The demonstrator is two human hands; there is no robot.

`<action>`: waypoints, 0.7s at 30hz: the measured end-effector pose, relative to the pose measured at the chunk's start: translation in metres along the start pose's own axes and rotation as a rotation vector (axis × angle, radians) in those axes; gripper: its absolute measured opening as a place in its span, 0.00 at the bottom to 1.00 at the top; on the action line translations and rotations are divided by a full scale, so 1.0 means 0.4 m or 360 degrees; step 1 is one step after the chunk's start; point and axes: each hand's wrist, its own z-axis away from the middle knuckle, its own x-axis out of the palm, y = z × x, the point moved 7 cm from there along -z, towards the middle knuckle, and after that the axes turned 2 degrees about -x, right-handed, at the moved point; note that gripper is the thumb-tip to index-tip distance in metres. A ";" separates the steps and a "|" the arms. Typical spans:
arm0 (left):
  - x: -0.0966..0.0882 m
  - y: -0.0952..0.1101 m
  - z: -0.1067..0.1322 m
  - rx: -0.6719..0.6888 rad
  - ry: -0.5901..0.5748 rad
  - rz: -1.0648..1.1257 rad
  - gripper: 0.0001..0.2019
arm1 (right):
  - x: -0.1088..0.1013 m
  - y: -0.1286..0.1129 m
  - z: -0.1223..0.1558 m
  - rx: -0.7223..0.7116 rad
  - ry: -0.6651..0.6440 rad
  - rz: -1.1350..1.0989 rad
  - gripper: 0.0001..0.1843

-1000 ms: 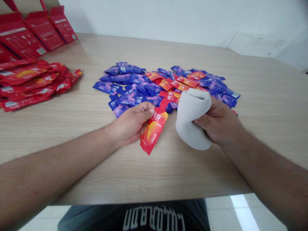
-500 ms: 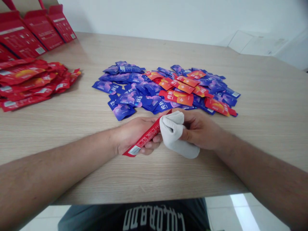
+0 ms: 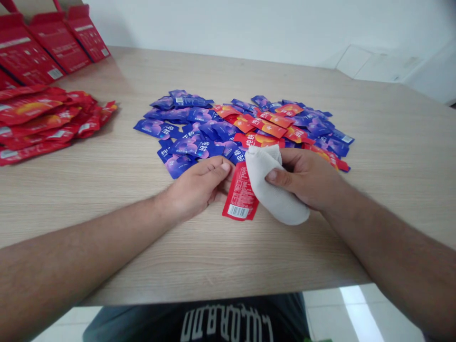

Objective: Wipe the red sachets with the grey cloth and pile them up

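Between my hands hangs a red sachet (image 3: 241,195), its printed back and white barcode turned toward me. My left hand (image 3: 204,185) is closed at the sachet's left edge, with some fingertips hidden behind it. In my right hand (image 3: 302,178) is a folded white knitted cloth (image 3: 276,192), pinched under the thumb. The cloth overlaps the sachet's upper right side. Just beyond both hands lies a loose pile of blue-purple sachets (image 3: 192,145), with several orange-red sachets (image 3: 269,127) on top of it.
At the left, a stack of red sachets (image 3: 46,121) lies on the wooden table (image 3: 171,266). Behind it stand open red cartons (image 3: 59,45). A white wall (image 3: 231,28) borders the table's back, and the front edge runs close to my body.
The red sachet has turned from slanted across my left palm to nearly upright, its back facing me. My left fingers have moved to its edge. The cloth has shifted slightly right and lies flatter.
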 end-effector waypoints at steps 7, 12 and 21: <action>-0.004 0.041 0.005 0.0318 0.0041 -0.0931 0.10 | -0.007 0.010 -0.003 0.0064 0.0050 0.0055 0.25; -0.007 0.053 0.005 0.0358 0.0054 -0.1231 0.11 | 0.007 0.014 -0.005 0.0052 -0.0008 0.0039 0.25; -0.010 0.045 0.002 0.0340 0.0042 -0.1013 0.10 | -0.013 -0.061 0.013 -0.0044 0.0207 0.0432 0.21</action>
